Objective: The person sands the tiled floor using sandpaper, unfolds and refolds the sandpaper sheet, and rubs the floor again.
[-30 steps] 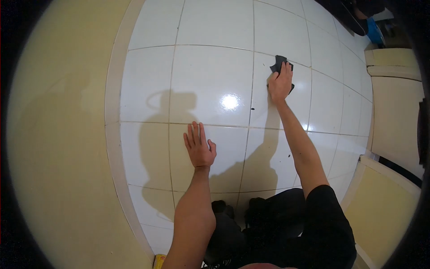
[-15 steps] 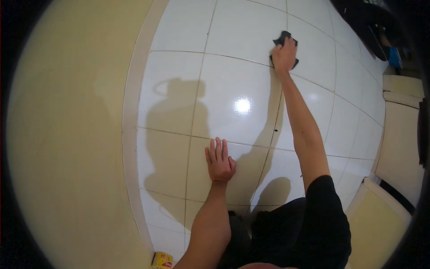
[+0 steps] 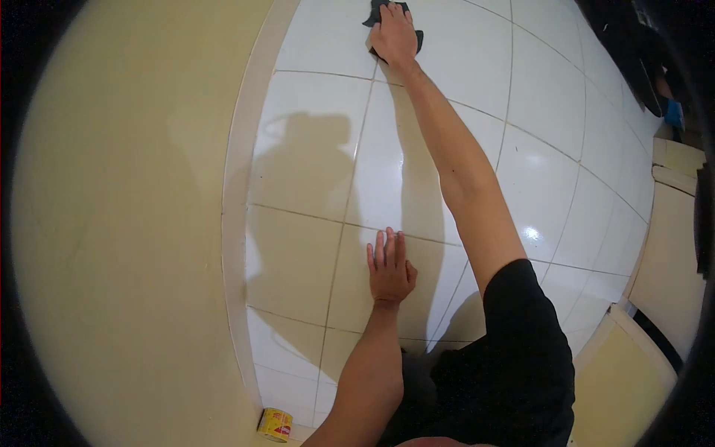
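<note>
Far ahead at the top of the head view, my right hand [image 3: 396,36] presses a dark cloth [image 3: 378,13] against the white tiled floor [image 3: 313,97]. The cloth sticks out on both sides of the hand, and its middle is hidden beneath the palm. Closer to my body, my left hand [image 3: 391,272] lies flat on the tiles with its fingers stretched forward, holding nothing. Shadows of my head and right arm fall across the floor between and beside the hands.
A cream wall [image 3: 134,223] with a pale baseboard [image 3: 237,186] runs along the left. By its foot stands a yellow can [image 3: 275,425]. Dark items [image 3: 633,56] lie at the upper right. Cream wall sections [image 3: 674,231] with a doorway edge border the right side.
My right hand has swept the cloth leftward and farther forward over the tiles. My left hand stays planted on the floor while the view has shifted slightly.
</note>
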A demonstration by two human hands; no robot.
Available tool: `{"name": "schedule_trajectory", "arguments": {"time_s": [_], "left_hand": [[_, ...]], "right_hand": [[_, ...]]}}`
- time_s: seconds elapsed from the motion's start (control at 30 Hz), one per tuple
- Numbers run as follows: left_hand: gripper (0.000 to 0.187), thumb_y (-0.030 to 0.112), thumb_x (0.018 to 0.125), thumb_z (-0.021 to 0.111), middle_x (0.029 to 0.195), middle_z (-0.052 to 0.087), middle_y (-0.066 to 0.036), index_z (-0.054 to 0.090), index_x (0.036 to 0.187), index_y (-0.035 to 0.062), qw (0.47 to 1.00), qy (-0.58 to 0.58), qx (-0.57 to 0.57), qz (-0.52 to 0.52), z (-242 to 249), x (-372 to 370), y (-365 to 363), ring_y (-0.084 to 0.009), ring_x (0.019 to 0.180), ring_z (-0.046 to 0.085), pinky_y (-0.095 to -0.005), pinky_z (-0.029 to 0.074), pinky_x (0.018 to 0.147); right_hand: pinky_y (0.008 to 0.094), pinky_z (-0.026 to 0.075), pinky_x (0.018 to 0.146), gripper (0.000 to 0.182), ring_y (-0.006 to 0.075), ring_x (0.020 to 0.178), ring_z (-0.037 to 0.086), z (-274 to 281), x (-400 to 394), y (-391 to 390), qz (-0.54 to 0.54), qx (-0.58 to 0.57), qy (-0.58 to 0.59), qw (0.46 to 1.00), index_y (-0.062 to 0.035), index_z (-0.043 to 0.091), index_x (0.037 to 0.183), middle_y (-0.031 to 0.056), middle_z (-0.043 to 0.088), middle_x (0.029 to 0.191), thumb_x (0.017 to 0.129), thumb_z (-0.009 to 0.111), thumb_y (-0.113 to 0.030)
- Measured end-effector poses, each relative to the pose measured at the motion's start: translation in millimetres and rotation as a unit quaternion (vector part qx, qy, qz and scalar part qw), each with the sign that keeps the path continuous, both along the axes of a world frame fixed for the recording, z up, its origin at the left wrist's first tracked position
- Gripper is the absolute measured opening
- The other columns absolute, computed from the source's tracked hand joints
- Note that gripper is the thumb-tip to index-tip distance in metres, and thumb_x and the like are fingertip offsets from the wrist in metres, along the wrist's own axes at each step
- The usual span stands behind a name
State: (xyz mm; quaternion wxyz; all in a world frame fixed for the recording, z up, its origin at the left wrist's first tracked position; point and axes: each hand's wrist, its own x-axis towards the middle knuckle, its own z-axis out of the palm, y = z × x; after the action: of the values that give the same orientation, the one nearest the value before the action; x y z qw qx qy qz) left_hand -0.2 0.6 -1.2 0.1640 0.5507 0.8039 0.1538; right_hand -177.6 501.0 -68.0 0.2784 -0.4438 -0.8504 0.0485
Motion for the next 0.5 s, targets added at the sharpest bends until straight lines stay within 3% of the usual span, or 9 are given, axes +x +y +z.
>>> {"name": "schedule_trajectory", "arguments": {"time_s": [0.03, 0.17, 0.4, 0.43, 0.5], "left_hand": [[0.072, 0.020, 0.091, 0.052, 0.168, 0.030, -0.020, 0.038, 0.160, 0.0033, 1.000, 0.002, 0.003, 0.001, 0, -1, -1, -0.0412, 0.155, 0.027, -0.0626, 0.019, 0.126], [0.071, 0.021, 0.092, 0.051, 0.168, 0.031, -0.020, 0.039, 0.159, 0.0025, 1.000, 0.006, 0.005, 0.000, 0, -1, -1, -0.0412, 0.155, 0.029, -0.0622, 0.021, 0.125], [0.067, 0.022, 0.096, 0.047, 0.168, 0.029, -0.021, 0.039, 0.159, 0.0021, 1.000, 0.005, 0.001, -0.002, -1, -1, -2, -0.0412, 0.156, 0.027, -0.0615, 0.020, 0.126], [0.066, 0.022, 0.096, 0.047, 0.168, 0.029, -0.021, 0.040, 0.159, 0.0020, 1.000, -0.001, -0.002, -0.005, 0, -1, -3, -0.0411, 0.156, 0.026, -0.0614, 0.019, 0.126], [0.068, 0.023, 0.095, 0.049, 0.168, 0.031, -0.017, 0.040, 0.159, 0.0048, 1.000, 0.015, 0.002, 0.001, 1, 1, 0, -0.0367, 0.156, 0.028, -0.0591, 0.021, 0.127]], "right_hand": [[0.0504, 0.029, 0.124, 0.059, 0.0437, 0.145, 0.042, 29, -1, -7, 0.044, -0.081, 0.021, 0.996, 0.0111, 0.052, 0.142, 0.0315, 0.050, 0.151, 0.091, 0.062, -0.017], [0.0542, 0.030, 0.122, 0.057, 0.0477, 0.142, 0.043, -13, -54, 16, 0.111, -0.028, 0.065, 0.991, 0.0124, 0.053, 0.139, 0.0345, 0.050, 0.148, 0.089, 0.059, -0.014], [0.0539, 0.023, 0.126, 0.059, 0.0491, 0.148, 0.035, -30, -123, 32, 0.168, -0.094, 0.037, 0.981, 0.0120, 0.047, 0.144, 0.0355, 0.043, 0.154, 0.091, 0.056, -0.014], [0.0496, 0.025, 0.127, 0.056, 0.0329, 0.150, 0.039, -21, -136, 31, 0.129, -0.112, -0.050, 0.984, -0.0008, 0.053, 0.144, 0.0177, 0.047, 0.158, 0.093, 0.056, -0.023], [0.0501, 0.025, 0.127, 0.056, 0.0314, 0.151, 0.038, -14, -142, 26, 0.174, -0.119, -0.037, 0.977, -0.0044, 0.052, 0.147, 0.0132, 0.045, 0.160, 0.093, 0.054, -0.022]]}}
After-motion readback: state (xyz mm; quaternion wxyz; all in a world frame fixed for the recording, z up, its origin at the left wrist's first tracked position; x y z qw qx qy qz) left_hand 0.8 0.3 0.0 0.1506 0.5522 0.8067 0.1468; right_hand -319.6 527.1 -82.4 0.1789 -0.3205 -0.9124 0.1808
